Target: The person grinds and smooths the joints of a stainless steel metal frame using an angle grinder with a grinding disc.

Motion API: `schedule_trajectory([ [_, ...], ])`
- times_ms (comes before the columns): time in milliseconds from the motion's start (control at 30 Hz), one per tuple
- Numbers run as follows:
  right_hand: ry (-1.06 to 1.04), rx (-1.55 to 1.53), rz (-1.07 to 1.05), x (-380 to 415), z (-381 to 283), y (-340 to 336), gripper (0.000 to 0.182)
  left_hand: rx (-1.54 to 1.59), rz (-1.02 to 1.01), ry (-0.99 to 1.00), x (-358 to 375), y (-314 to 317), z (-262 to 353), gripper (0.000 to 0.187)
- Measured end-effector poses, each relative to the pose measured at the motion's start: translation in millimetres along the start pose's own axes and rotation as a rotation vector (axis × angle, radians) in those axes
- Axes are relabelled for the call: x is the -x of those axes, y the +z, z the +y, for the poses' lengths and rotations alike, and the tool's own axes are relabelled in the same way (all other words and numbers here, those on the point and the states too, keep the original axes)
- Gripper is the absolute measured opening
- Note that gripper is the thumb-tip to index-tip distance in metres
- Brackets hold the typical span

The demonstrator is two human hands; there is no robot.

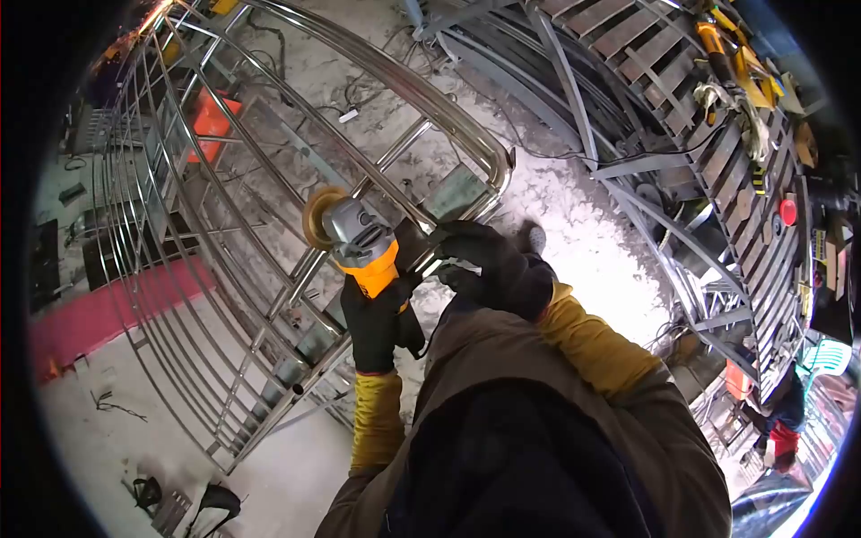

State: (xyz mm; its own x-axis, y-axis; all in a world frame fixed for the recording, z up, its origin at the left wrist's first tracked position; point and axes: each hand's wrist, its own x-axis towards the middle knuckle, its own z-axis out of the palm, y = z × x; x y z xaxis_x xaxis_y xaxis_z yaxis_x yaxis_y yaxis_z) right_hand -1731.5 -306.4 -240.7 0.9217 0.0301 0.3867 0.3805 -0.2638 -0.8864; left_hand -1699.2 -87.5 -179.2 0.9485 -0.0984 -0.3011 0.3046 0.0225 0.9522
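My left hand, in a dark glove, is wrapped round the orange body of an angle grinder. The grinder has a grey head and a round tan-brown disc, standing over the tubes of a large shiny metal frame. My right hand, also in a dark glove, is at the near edge of this frame, right of the grinder. Its fingers are curled over the edge tube, with a small gap by the thumb; what they hold is partly hidden. Both forearms have yellow sleeves.
Curved bars of the frame fill the left side. Sparks fly at the top left. An orange object lies beyond the bars. A slatted metal rack with steel lengths and tools stands right. A person in red is at lower right.
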Motion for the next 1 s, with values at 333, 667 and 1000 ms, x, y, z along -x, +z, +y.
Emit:
schedule_trajectory([
  [333,-0.017,-0.053,0.096,7,15,6,0.026,-0.213,0.039,0.064,9,3,-12,0.037],
  [667,-0.096,-0.037,0.168,8,18,11,0.021,-0.108,0.057,0.004,5,-7,-21,0.042],
  [1000,-0.268,0.209,0.309,19,29,34,0.020,-0.139,-0.017,0.087,5,-5,-24,0.040],
])
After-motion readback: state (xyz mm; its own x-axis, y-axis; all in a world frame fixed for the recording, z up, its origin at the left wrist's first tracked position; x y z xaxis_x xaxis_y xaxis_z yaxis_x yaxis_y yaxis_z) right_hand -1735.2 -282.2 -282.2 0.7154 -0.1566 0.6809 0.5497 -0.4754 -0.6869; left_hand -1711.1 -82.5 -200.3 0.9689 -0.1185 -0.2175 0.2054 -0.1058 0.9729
